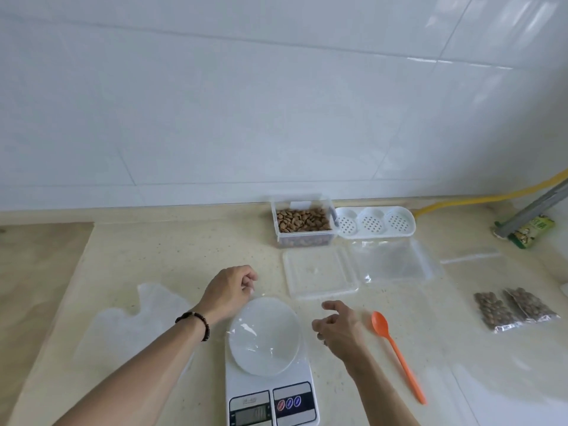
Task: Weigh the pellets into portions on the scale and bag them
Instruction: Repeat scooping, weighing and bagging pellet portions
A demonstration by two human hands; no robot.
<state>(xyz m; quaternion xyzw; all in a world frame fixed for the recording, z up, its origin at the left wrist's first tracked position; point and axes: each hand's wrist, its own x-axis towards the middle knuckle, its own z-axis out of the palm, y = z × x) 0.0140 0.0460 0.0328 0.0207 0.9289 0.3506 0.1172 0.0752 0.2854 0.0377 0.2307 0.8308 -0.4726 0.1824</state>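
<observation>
- Scale (270, 392) sits at the near edge of the counter (153, 256), its round white pan under a clear empty bag (266, 330) laid across it; judged: the bag is on the pan so pellets can be weighed straight into it.
- Left hand (229, 290) at the far left rim of the pan, fingers curled; it seems to pinch the bag's edge, though the film is too faint to be sure.
- Right hand (338, 329) hovers just right of the pan, fingers loosely spread, holding nothing.
- Pellets (302, 221) lie in an open clear tub (304, 238) by the wall, well apart from the scale; its lid (319, 272) lies flat between tub and scale.
- Orange spoon (396, 352) rests on the counter just right of the right hand, judged handy for scooping.
- Two filled bags (513, 307) lie at far right, so some portions look done.
- Spare clear bags (396, 262) lie beside the lid; a white perforated tray (373, 222) stands beside the tub.
- Obstruction: the lid lies on the straight path from tub to pan; a loaded spoon would pass over it.
- Scale display is unreadable.
</observation>
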